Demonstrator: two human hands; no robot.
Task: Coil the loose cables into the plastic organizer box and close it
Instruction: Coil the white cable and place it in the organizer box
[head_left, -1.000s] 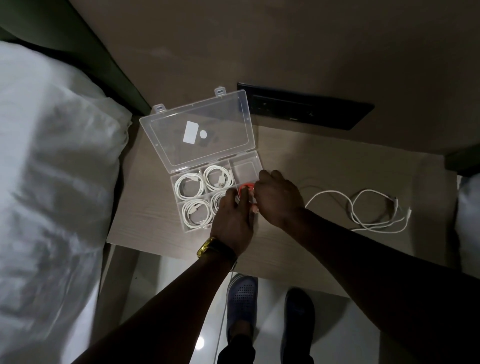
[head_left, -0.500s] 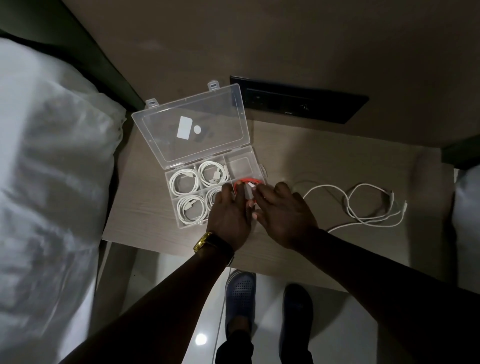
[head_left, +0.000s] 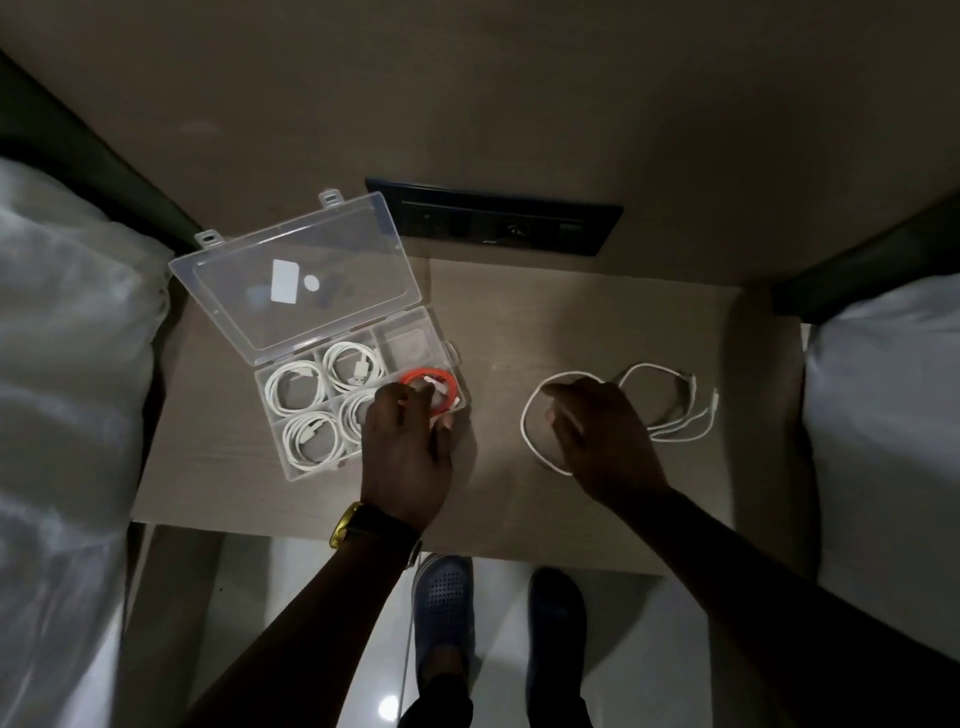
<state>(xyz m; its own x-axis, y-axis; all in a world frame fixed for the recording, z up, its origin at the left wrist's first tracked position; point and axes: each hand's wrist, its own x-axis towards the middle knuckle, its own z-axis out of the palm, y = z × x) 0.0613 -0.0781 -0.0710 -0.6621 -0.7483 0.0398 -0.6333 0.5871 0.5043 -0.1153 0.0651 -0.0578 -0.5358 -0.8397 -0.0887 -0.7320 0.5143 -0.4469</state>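
A clear plastic organizer box (head_left: 270, 415) lies open on the wooden bedside table (head_left: 545, 322), its lid (head_left: 332, 260) tilted back. Several compartments hold coiled white cables (head_left: 296, 389). The back right compartment (head_left: 405, 343) looks empty. An orange cable (head_left: 434, 378) sits coiled in the front right compartment. My left hand (head_left: 405, 452) covers that corner, its fingertips and thumb closed on the coil's near side. A loose white cable (head_left: 680, 410) sprawls on the table to the right. My right hand (head_left: 597, 441) hovers over its left loop with fingers apart.
A dark socket panel (head_left: 498, 223) is set in the wall behind the table. White bedding lies at the left (head_left: 62, 364) and at the right (head_left: 883, 405). My feet in dark shoes (head_left: 441, 597) stand on the pale floor below the table's front edge.
My right hand has left the orange cable and moved right to the loose white cable. My left hand stays at the orange coil in the box.
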